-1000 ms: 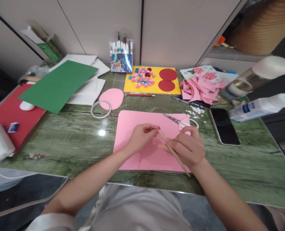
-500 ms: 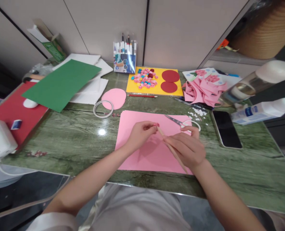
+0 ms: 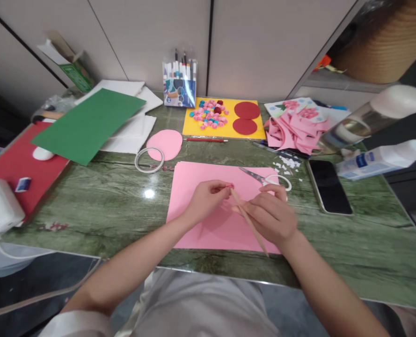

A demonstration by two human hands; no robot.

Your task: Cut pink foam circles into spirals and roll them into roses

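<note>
Roll [image 3: 229,185] at the left hand [image 3: 208,199], strip [image 3: 259,238] at the right hand [image 3: 273,213], both above the pink sheets [image 3: 190,234].
The 2 hands are apart, but the strip bridges them: the left fingertips are pinched on the roll, the right fingers are closed on the strip. Its long axis runs slantwise, from the roll toward the person and to the right; the left hand is nearer to the far end, and the near end reaches about the sheets' front edge. Whether roll and strip are 1 piece, I cannot tell. The scissors [image 3: 251,174] lie on the sheets just beyond the right hand. The worktop [image 3: 123,201] has bare room to the left, while the phone [image 3: 330,187] lies to the right.
</note>
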